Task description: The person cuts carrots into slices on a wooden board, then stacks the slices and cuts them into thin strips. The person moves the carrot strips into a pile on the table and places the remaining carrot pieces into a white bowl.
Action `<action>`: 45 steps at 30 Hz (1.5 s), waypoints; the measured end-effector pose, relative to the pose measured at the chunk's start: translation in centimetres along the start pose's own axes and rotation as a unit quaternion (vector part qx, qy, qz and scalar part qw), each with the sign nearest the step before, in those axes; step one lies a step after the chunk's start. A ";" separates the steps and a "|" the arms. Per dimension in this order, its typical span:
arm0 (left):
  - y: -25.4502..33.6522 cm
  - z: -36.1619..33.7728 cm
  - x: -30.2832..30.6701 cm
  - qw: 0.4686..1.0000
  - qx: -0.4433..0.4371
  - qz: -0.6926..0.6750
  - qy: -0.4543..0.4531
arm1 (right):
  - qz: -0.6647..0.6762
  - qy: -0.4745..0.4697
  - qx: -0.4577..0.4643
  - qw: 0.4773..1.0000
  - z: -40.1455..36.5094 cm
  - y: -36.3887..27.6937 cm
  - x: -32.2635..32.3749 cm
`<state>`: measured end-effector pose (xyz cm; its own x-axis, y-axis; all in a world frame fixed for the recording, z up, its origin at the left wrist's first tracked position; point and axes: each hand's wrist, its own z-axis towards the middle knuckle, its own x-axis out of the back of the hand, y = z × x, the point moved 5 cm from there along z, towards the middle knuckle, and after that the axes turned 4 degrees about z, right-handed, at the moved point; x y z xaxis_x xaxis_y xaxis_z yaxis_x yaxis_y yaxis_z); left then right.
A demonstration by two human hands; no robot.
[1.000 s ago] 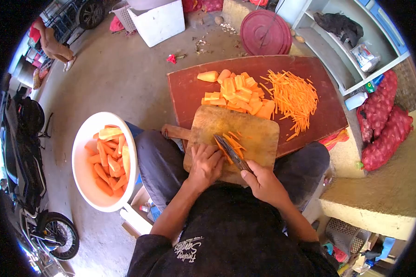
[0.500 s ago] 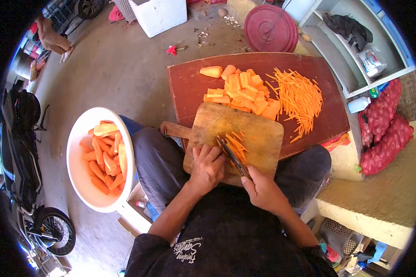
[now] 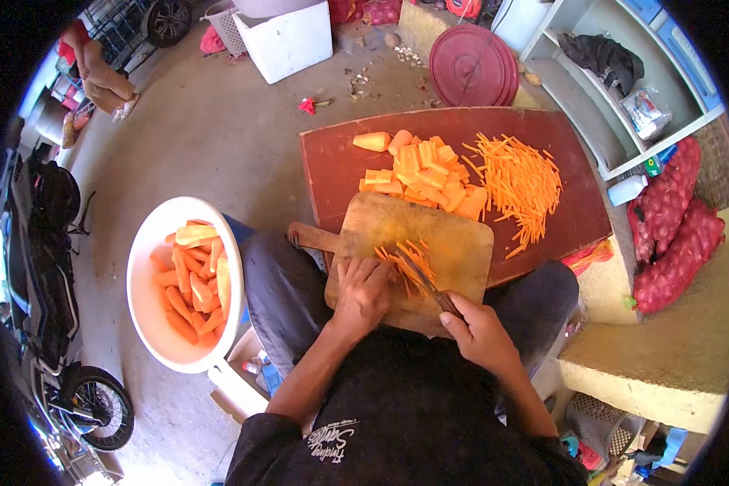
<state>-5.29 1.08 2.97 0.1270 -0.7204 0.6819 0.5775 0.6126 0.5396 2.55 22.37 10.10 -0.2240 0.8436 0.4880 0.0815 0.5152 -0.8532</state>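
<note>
1. The right hand (image 3: 484, 328) has its fingers closed round the handle of the knife (image 3: 421, 275).
2. The left hand (image 3: 363, 296) rests on the chopping board (image 3: 458, 243), fingers bent and close together; whether they pin a piece cannot be told.
3. Cut carrot sticks (image 3: 419, 248) lie loose on both sides of the blade, so slicing seems partly done there.
4. Carrot chunks (image 3: 429, 174) sit beyond the board, beside a shredded pile (image 3: 526, 182) towards the tabletop's (image 3: 581, 194) right edge.

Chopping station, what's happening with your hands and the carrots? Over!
Right hand grips knife. Left hand beside carrot strips on board. Nothing between blade and strips.
</note>
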 end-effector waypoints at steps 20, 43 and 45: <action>2.0 7.3 0.5 0.981 -0.066 0.064 -0.172 | -0.324 -0.015 0.234 0.917 -0.6 -1.1 -0.3; 3.2 7.3 0.8 0.972 -0.090 0.028 -0.217 | -0.354 0.011 0.241 0.904 -0.3 -0.4 0.7; 3.3 7.2 0.6 0.966 -0.104 0.056 -0.228 | -0.361 0.004 0.230 0.904 -0.2 -0.2 0.7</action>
<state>-9.11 5.05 8.68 -0.1432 -0.4053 0.9029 0.7364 0.5658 0.3708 2.58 22.89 10.65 -0.0499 0.3159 0.9475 -0.4956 0.8158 -0.2981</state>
